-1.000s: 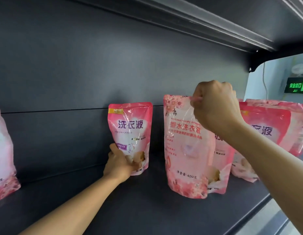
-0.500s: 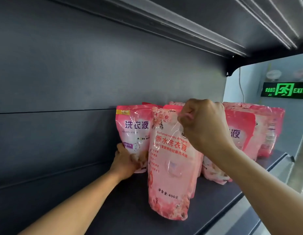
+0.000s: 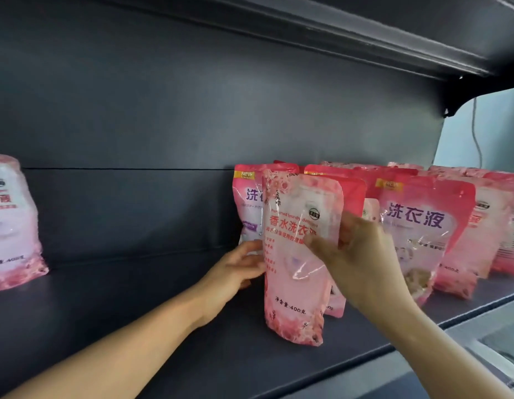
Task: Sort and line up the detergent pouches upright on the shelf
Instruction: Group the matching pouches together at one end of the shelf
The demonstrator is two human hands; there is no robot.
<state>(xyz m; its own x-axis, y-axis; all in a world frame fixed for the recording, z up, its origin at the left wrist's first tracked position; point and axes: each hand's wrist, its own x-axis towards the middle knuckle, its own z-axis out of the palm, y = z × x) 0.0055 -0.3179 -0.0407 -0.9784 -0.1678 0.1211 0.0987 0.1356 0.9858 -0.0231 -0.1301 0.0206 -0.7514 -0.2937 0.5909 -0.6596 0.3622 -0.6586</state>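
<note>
- A pale pink pouch (image 3: 12, 226) is standing upright at the far left of the dark shelf (image 3: 120, 312), well apart from all the others and partly cut off by the frame edge
- The left arm is reaching in from the lower left, and the left hand (image 3: 235, 272) is resting with relaxed, nearly straight fingers against the left edge of the flowered pouch (image 3: 296, 254), just below the back pouch (image 3: 247, 208)
- The back pouch, pink with a yellow corner label, is standing upright against the rear wall, half hidden behind the flowered pouch
- The flowered pouch is standing upright on the shelf in front of the row, its base touching the shelf board and its printed face turned toward the camera
- The right hand (image 3: 362, 260) is gripping the flowered pouch at its right edge, thumb lying across the front and the fingers curling round behind it
- Just right of that hand, a front pouch (image 3: 423, 234) with large purple lettering is standing upright, leaning slightly
- More pink pouches (image 3: 486, 226) are crowding behind and beside it toward the right end of the shelf, overlapping one another, so their number is hard to tell
- A pale wall (image 3: 497, 131) with a thin hanging cable is showing beyond the shelf's right end
</note>
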